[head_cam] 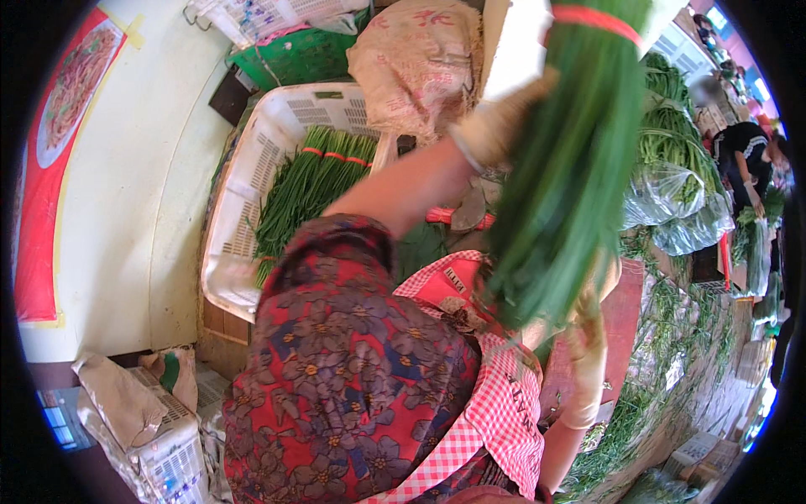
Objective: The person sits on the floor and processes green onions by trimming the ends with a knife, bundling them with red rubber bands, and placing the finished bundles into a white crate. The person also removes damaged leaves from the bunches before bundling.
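A large bundle of long green chives (567, 170), blurred, hangs upright before me, tied near its top with a red band (595, 24). My left hand (510, 116), in a pale glove, grips the bundle's left side below the band; its fingers are partly hidden by the leaves. My right hand (587, 359), gloved too, is beside the lower leaf tips. Whether it holds any leaves cannot be made out. To the left, several banded chive bundles (315, 183) lie in a white plastic crate (230, 277).
A printed woven sack (419, 69) stands behind the crate, near a green crate (302, 53). Red ties (441, 215) lie below it. Bagged greens (667, 151) and loose leaves (667, 340) spread to the right, where another person (743, 151) bends over. A red board (620, 315) is close by.
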`<action>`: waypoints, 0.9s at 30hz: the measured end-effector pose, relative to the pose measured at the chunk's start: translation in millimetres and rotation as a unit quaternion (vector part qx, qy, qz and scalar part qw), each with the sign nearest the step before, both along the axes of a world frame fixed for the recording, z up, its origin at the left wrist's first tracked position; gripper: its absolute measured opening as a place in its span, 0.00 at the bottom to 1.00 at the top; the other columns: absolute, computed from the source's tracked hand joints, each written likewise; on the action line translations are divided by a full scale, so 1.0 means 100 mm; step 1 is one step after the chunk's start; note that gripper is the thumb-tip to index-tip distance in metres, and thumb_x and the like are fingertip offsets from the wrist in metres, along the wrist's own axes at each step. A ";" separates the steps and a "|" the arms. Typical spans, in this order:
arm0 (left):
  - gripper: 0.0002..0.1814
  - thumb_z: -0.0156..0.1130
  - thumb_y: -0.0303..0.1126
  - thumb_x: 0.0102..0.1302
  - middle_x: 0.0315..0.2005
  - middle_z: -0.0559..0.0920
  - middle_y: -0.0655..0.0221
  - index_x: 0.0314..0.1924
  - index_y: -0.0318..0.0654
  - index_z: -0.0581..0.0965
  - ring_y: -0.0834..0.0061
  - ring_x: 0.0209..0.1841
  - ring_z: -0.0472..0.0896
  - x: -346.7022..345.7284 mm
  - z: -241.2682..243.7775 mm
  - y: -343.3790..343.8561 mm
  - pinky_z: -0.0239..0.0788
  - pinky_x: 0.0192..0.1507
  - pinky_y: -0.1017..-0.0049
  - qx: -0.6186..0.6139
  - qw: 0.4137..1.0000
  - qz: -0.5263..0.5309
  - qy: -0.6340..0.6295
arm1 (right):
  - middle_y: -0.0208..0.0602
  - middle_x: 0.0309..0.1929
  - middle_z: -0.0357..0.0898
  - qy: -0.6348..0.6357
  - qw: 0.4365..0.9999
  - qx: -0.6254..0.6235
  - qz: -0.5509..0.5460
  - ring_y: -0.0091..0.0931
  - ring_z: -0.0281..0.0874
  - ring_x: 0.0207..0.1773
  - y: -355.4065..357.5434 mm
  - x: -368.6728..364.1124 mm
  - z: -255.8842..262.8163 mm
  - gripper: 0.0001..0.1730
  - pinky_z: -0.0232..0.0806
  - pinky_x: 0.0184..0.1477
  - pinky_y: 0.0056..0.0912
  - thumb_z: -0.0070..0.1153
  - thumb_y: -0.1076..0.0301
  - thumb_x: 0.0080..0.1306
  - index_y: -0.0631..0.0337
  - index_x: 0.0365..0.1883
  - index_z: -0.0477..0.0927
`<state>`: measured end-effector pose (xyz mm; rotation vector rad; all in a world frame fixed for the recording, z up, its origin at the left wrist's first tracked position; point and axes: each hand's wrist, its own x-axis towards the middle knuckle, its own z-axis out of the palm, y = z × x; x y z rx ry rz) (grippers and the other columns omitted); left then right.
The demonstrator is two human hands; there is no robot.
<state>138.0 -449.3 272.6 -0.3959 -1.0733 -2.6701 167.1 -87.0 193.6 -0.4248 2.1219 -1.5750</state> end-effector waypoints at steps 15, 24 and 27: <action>0.31 0.63 0.47 0.68 0.54 0.81 0.65 0.62 0.30 0.73 0.74 0.51 0.81 3.04 -0.84 -3.16 0.73 0.53 0.74 -0.232 0.780 0.414 -0.407 | 0.41 0.49 0.85 0.168 0.959 0.178 0.143 0.25 0.82 0.46 -1.18 -0.93 -0.54 0.24 0.73 0.48 0.27 0.58 0.70 0.70 0.58 0.64 0.75; 0.38 0.79 0.40 0.53 0.46 0.84 0.63 0.60 0.30 0.73 0.68 0.46 0.82 3.76 -1.94 -3.86 0.74 0.50 0.71 -0.386 0.572 0.407 -0.598 | 0.43 0.49 0.85 0.212 0.928 0.257 0.168 0.27 0.83 0.45 -1.30 -0.94 -0.53 0.24 0.74 0.48 0.28 0.57 0.70 0.70 0.57 0.65 0.75; 0.41 0.80 0.45 0.48 0.47 0.84 0.54 0.60 0.37 0.73 0.56 0.49 0.83 3.71 -2.46 -3.95 0.74 0.53 0.63 -0.580 0.412 0.491 -0.502 | 0.45 0.48 0.85 0.228 0.911 0.301 0.165 0.33 0.83 0.45 -1.33 -0.94 -0.52 0.23 0.73 0.49 0.32 0.58 0.68 0.69 0.58 0.63 0.77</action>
